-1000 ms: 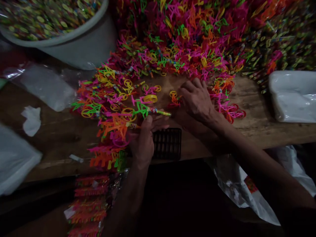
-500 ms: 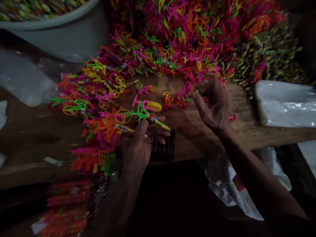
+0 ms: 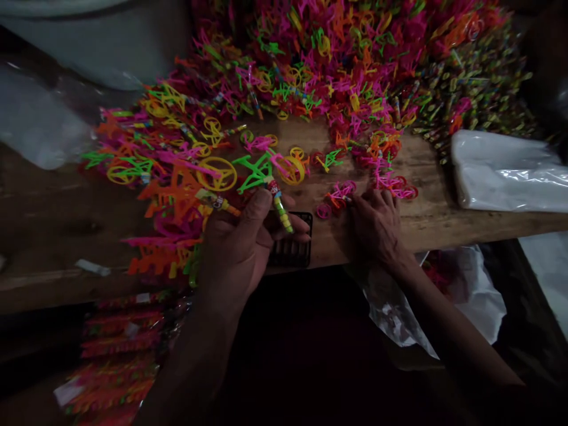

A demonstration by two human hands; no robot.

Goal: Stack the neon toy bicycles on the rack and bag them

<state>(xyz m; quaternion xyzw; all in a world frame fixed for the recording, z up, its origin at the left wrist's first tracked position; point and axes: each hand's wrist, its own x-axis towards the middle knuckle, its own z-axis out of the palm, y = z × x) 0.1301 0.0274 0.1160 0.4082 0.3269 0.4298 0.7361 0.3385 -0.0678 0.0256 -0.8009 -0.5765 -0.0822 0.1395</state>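
My left hand is closed, with the thumb pressed over a candy tube of green and yellow sweets. A green toy bicycle and a yellow wheel stick out above that tube. Another candy tube with an orange end pokes out on the left of the same hand. Palm down on the table, my right hand has its fingers curled at a small pink toy bicycle. The fingertips are partly hidden. Pink and red toy bicycle parts lie just beyond its knuckles.
A big heap of coloured plastic toy bicycles covers the back of the wooden table. Candy tubes are piled at right, behind white plastic bags. A black grid tray sits at the front edge. A grey tub stands back left.
My right hand has come down from above the table to the pink toy bicycle near the front. My left hand keeps its hold, and its candy tube now points more downward.
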